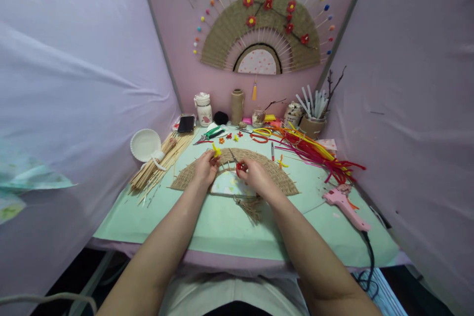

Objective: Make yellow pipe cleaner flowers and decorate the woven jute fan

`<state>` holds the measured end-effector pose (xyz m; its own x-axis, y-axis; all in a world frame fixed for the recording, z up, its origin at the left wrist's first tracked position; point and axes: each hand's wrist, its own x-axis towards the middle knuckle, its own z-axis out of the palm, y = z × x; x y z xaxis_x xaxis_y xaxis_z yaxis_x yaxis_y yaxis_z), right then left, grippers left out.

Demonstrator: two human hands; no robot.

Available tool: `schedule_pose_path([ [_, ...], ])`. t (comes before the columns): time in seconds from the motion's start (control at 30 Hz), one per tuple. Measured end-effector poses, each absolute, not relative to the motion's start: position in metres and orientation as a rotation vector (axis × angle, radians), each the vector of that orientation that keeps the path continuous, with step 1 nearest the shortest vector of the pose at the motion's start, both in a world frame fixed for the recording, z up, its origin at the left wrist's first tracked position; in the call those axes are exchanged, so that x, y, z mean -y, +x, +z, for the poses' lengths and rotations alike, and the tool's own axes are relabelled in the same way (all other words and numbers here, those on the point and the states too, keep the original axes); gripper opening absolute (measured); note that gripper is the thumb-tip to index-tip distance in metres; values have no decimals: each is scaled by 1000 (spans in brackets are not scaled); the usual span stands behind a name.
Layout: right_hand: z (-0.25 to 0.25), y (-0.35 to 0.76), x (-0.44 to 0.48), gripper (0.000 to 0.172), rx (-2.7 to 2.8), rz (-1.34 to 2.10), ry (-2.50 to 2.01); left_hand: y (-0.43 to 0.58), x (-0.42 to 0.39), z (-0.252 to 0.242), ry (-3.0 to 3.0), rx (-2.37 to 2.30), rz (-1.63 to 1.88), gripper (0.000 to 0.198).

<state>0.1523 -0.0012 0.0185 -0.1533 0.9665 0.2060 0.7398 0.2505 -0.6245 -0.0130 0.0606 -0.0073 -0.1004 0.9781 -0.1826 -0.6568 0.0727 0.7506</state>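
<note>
Between the fingertips of my left hand (207, 165) is a small yellow pipe-cleaner flower (217, 150). My right hand (255, 174) is closed on the red handles of small scissors (234, 157), whose blades point up and left toward the flower, apart from it. Beneath both hands lies a woven twine fan (283, 181) with a pale floral fabric half-circle (229, 183) at its inner edge. A twine tassel (250, 210) hangs at the fan's lower side. Several small red, orange and yellow flowers (221, 140) lie just beyond the fan.
Bamboo sticks (163, 165) and a white bowl (145, 145) are at left. Green-handled pliers (213, 133) lie behind the fan. Colourful pipe cleaners (314, 150) spread at right, near a pink glue gun (347, 207) with a cord. A finished fan (218, 42) hangs on the back wall.
</note>
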Motion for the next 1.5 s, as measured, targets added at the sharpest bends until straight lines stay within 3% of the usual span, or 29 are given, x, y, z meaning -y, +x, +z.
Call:
schedule_pose_path([
  [0.17,13,145,1,21,1784,763,-1320,-10,-60,-1,351,-792,1395,9],
  [0.5,3,145,-9,34,1804,504,-1305,-5,-55,-2,600,-822,1548,12],
  [0.93,9,144,-7,33,1857,454,-1335,-2,-44,-8,1385,-1088,1782,17],
  [1.5,12,146,-4,21,1876,506,-1346,-2,-45,-8,1516,-1028,1854,9],
])
